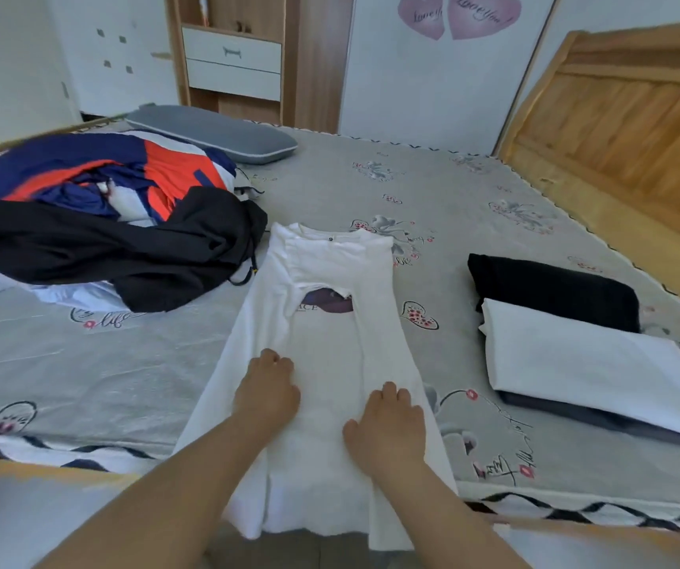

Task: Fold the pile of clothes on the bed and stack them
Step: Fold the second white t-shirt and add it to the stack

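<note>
Hands [266, 394] flat on white shirt [330, 342]

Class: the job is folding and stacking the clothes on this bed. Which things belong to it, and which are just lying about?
Job: white shirt, left hand, right hand, unfolded pile, folded stack.
Lying about: grey pillow, headboard, drawers, heart stickers.

Matt white cloth shirt [330, 351]; printed cloth sheet [83, 363]; smooth wood headboard [625, 129].
</note>
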